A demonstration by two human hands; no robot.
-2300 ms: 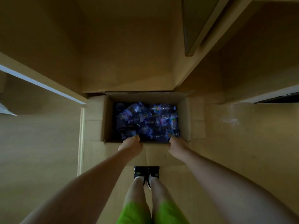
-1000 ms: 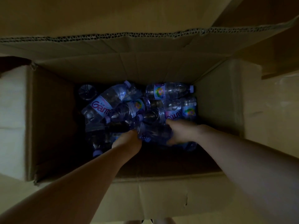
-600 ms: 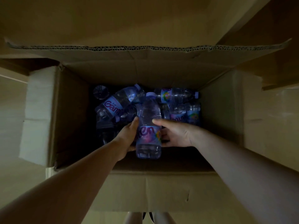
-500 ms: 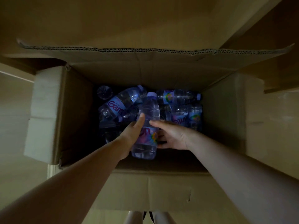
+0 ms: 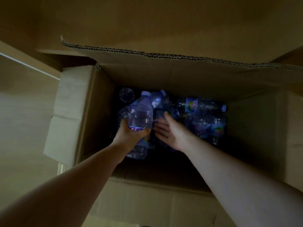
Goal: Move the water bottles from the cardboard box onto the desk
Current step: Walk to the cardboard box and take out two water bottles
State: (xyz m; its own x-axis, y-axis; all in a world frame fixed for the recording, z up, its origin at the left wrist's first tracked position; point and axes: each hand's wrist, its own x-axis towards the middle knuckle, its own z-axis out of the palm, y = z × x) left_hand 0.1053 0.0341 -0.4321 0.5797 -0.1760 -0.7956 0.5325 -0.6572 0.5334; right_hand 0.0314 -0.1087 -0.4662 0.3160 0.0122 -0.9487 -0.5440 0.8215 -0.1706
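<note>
Below me, open box (image 5: 85, 112), bottles (image 5: 205, 115) heaped on its floor. I see left hand (image 5: 129, 136) with fingers wrapped round one bottle (image 5: 141, 115), cap up, over the heap. Right hand (image 5: 170, 130) beside it, fingers spread, empty.

Hidden or unclear, from my view: lower label of the clear plastic water bottle (image 5: 140, 118), covered by my left hand (image 5: 129, 136); dim heap of clear plastic bottles (image 5: 201, 118), count unreadable; brown cardboard box (image 5: 91, 112), right flap cut off.

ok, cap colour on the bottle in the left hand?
Pale lilac cap on the held bottle, head view.
</note>
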